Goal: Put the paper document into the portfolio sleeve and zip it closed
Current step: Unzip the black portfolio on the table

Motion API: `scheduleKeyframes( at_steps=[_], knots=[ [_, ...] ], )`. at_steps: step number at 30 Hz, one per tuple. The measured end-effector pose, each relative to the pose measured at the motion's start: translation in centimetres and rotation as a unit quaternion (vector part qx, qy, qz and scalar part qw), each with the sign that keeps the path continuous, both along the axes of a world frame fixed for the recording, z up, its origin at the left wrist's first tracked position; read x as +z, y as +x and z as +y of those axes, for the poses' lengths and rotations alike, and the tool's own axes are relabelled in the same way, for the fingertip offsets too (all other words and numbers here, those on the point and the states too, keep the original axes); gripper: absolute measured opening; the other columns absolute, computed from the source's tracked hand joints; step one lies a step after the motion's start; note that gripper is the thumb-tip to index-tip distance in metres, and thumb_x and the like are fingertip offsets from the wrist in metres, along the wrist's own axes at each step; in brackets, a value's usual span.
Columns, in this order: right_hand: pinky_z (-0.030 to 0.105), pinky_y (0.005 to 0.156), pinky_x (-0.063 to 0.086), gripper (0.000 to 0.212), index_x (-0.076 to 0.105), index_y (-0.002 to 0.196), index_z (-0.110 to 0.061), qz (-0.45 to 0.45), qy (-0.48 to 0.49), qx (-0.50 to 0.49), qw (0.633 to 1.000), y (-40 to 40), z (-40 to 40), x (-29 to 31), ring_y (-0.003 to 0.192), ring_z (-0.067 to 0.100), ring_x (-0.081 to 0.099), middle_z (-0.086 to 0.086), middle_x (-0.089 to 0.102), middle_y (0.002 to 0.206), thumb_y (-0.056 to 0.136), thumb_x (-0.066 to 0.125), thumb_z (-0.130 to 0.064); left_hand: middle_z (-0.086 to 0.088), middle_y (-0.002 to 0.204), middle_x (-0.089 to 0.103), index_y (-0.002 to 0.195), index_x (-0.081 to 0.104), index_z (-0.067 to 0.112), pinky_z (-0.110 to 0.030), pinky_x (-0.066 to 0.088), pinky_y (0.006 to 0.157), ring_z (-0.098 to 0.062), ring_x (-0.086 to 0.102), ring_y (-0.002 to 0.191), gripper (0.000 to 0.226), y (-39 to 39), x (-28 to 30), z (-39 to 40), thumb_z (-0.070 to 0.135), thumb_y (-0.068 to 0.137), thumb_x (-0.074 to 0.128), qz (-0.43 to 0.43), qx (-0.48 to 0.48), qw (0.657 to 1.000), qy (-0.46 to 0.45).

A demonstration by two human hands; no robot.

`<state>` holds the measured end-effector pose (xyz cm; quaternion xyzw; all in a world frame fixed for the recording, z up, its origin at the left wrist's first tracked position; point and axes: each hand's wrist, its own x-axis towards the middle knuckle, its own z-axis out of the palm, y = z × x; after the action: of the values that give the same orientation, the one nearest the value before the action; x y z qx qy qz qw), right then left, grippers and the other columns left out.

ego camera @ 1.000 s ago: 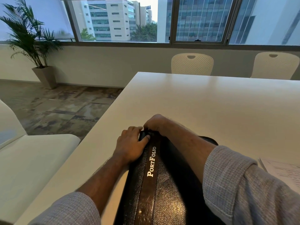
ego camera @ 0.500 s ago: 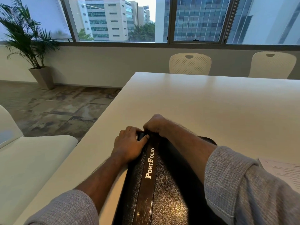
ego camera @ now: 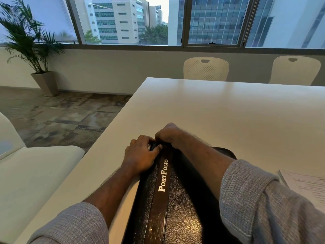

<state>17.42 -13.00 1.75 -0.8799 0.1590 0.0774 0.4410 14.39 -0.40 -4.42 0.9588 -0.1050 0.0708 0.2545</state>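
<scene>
A black leather portfolio [ego camera: 177,205] with "PortFolio" in white letters lies on the white table [ego camera: 219,110] right in front of me. My left hand [ego camera: 140,155] grips its far left corner, thumb on top. My right hand [ego camera: 168,134] is curled over the far end of the portfolio, fingers hidden behind the knuckles; whatever it pinches there is out of sight. A printed paper document [ego camera: 307,187] lies flat on the table to the right, beyond my right sleeve, partly cut off by the frame edge.
Two white chairs [ego camera: 205,68] [ego camera: 295,70] stand at the table's far side under the window. Another white seat [ego camera: 35,173] sits close on the left. A potted palm [ego camera: 33,50] stands in the far left corner on the tiled floor.
Both hands stay at the portfolio's far end; the left fingers have crept slightly closer to the right hand. The portfolio has barely moved.
</scene>
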Motion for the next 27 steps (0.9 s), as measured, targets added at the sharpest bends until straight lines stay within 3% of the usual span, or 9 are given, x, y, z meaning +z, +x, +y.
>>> scheduleKeyframes(
  at_steps=[6, 10, 18, 27],
  knots=[
    [0.028, 0.057, 0.055, 0.012, 0.062, 0.069, -0.008, -0.026, -0.037, 0.001, 0.999, -0.1, -0.02, 0.09, 0.059, 0.016, 0.061, 0.005, 0.063, 0.069, 0.073, 0.072, -0.014, 0.009, 0.126, 0.053, 0.12, 0.053, 0.03, -0.035, 0.036, 0.084, -0.013, 0.044, 0.11, 0.048, 0.08, -0.12, 0.0, 0.065, 0.087, 0.045, -0.008, 0.003, 1.0, -0.006],
    [0.035, 0.073, 0.06, 0.005, 0.065, 0.078, -0.005, 0.007, -0.017, 0.019, 1.0, -0.04, 0.27, 0.46, 0.074, 0.021, 0.069, 0.01, 0.068, 0.082, 0.077, 0.068, -0.009, 0.008, 0.127, 0.052, 0.121, 0.052, 0.029, -0.037, 0.038, 0.088, -0.014, 0.045, 0.111, 0.05, 0.15, -0.25, -0.02, 0.065, 0.088, 0.045, -0.004, 0.002, 1.0, -0.004],
    [0.03, 0.056, 0.057, 0.012, 0.068, 0.067, -0.005, 0.038, 0.053, -0.002, 0.998, -0.17, -0.26, 0.77, 0.061, 0.02, 0.066, 0.01, 0.068, 0.073, 0.076, 0.076, -0.006, 0.007, 0.124, 0.053, 0.118, 0.05, 0.029, -0.039, 0.041, 0.089, -0.014, 0.046, 0.109, 0.05, 0.21, -0.43, 0.06, 0.066, 0.085, 0.048, -0.008, 0.01, 1.0, -0.011],
    [0.027, 0.054, 0.053, 0.017, 0.059, 0.066, -0.009, -0.022, -0.024, -0.023, 0.999, -0.37, -0.17, -0.06, 0.057, 0.016, 0.06, 0.006, 0.062, 0.065, 0.072, 0.074, -0.014, 0.008, 0.12, 0.054, 0.117, 0.052, 0.029, -0.034, 0.037, 0.082, -0.008, 0.04, 0.1, 0.05, 0.39, -0.5, 0.22, 0.067, 0.084, 0.047, -0.01, 0.003, 1.0, -0.011]
  ],
)
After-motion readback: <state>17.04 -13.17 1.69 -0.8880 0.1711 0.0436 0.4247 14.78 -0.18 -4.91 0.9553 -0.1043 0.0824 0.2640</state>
